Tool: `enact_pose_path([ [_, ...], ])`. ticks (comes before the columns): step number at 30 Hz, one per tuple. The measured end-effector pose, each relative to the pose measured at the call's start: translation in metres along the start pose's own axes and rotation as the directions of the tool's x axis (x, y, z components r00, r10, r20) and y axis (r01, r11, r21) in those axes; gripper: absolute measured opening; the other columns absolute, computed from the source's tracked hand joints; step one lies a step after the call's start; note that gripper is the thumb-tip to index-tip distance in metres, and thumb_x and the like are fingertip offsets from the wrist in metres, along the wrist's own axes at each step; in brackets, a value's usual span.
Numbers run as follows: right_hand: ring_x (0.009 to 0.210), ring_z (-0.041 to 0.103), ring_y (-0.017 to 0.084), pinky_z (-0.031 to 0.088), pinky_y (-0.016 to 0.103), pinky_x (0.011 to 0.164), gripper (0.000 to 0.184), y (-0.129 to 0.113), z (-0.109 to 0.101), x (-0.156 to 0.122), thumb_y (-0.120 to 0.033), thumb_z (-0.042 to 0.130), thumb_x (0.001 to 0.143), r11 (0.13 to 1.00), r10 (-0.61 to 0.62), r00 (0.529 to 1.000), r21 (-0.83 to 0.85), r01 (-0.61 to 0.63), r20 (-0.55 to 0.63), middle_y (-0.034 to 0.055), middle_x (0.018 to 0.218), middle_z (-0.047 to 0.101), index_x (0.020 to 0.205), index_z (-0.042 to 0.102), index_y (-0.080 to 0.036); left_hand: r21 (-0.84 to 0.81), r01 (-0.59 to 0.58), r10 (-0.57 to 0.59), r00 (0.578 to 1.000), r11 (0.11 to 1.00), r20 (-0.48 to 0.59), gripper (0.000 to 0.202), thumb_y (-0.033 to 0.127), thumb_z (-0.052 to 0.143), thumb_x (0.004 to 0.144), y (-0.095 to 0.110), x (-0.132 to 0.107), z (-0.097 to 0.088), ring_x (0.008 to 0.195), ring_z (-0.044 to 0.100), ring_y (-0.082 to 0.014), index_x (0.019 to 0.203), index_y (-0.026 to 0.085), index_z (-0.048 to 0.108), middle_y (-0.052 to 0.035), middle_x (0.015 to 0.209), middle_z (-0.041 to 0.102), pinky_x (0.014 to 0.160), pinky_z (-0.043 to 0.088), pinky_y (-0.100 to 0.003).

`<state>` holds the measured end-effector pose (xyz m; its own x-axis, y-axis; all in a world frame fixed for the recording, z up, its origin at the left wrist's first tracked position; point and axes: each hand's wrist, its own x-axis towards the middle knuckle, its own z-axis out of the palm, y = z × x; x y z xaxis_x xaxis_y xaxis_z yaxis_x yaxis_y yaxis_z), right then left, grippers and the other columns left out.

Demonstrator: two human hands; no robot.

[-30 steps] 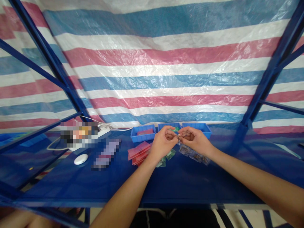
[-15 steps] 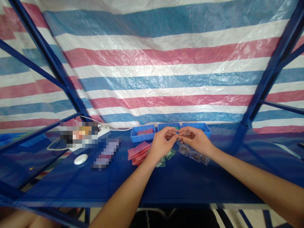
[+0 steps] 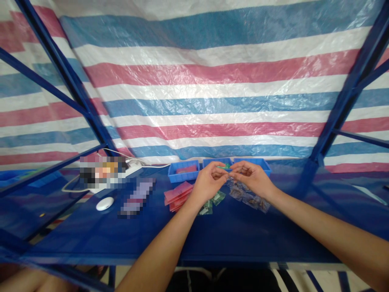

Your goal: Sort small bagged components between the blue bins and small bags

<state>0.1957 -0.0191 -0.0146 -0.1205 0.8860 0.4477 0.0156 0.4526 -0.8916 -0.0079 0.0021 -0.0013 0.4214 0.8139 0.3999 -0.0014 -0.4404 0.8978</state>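
My left hand (image 3: pixel 208 181) and my right hand (image 3: pixel 252 177) meet fingertip to fingertip above the blue table (image 3: pixel 212 235), both pinched on a small clear plastic bag (image 3: pixel 228 177) held between them. Below the hands lie small green packets (image 3: pixel 212 201) and a row of clear bags with brown contents (image 3: pixel 251 198). A stack of pink packets (image 3: pixel 177 194) lies left of my left hand. Behind the hands stand three blue trays: a left tray (image 3: pixel 183 170) with pink packets, a middle tray (image 3: pixel 219 163) with green ones, and a right tray (image 3: pixel 258 163).
A white mouse (image 3: pixel 104 203) and a white cable (image 3: pixel 146 165) lie at the left of the table. Blue metal frame bars (image 3: pixel 75 93) slant at both sides. A striped tarp (image 3: pixel 206 81) hangs behind. Someone's limb shows at the bottom left corner (image 3: pixel 21 282).
The hands stay together at the same spot, with only small finger movements on the little bag. The view has shifted slightly.
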Motion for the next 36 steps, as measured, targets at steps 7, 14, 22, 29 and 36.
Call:
enact_pose_path([
  [7,0.077,0.068,0.019,0.055,0.033,0.074,0.03,0.004,0.0,-0.002,-0.044,0.081,0.083,0.997,-0.004,0.999,-0.081,0.007,0.032,0.003,0.087,0.074,0.103,0.073,-0.023,0.141,0.038,-0.039,0.999,0.989,0.005,0.043,0.02,0.076,0.079,-0.008,-0.002,-0.001,0.082,0.073,-0.017,0.119,0.02,0.06,-0.0044,0.094,0.076,0.076,0.057,-0.028],
  [14,0.082,0.069,0.019,0.054,0.033,0.076,0.028,0.006,0.001,-0.002,-0.043,0.08,0.084,0.999,0.006,0.999,-0.046,-0.004,0.041,0.0036,0.09,0.074,0.103,0.072,-0.023,0.27,-0.005,-0.003,1.0,0.963,0.029,0.038,0.019,0.071,0.081,-0.002,-0.006,0.001,0.082,0.072,-0.0162,0.117,0.021,0.061,-0.0023,0.094,0.075,0.073,0.055,-0.025],
  [22,0.077,0.064,0.018,0.052,0.032,0.073,0.025,0.0,0.0,-0.001,-0.041,0.077,0.087,0.997,-0.035,0.999,-0.074,0.035,-0.002,0.0013,0.085,0.069,0.104,0.07,-0.024,0.217,-0.029,0.026,1.0,0.976,0.013,0.028,0.032,0.069,0.091,0.001,-0.004,0.001,0.082,0.072,-0.0158,0.117,0.02,0.064,-0.0041,0.096,0.077,0.071,0.053,-0.024],
  [29,0.079,0.066,0.021,0.055,0.035,0.074,0.028,0.0,0.0,-0.003,-0.044,0.075,0.088,0.985,-0.08,0.997,-0.155,0.076,-0.017,0.0031,0.088,0.07,0.108,0.069,-0.026,0.269,-0.067,0.075,0.997,0.961,-0.021,0.025,0.027,0.069,0.091,0.007,-0.004,0.0,0.084,0.073,-0.0165,0.115,0.02,0.067,-0.0035,0.096,0.079,0.073,0.052,-0.025],
  [36,0.076,0.068,0.021,0.055,0.034,0.067,0.032,0.002,-0.002,-0.004,-0.046,0.076,0.088,0.984,-0.045,0.999,-0.171,0.049,0.03,0.0046,0.093,0.074,0.11,0.069,-0.026,0.282,-0.072,0.088,0.995,0.957,-0.043,0.025,0.027,0.068,0.091,0.012,-0.004,0.0,0.081,0.072,-0.0164,0.116,0.021,0.065,-0.0022,0.093,0.078,0.073,0.053,-0.026],
])
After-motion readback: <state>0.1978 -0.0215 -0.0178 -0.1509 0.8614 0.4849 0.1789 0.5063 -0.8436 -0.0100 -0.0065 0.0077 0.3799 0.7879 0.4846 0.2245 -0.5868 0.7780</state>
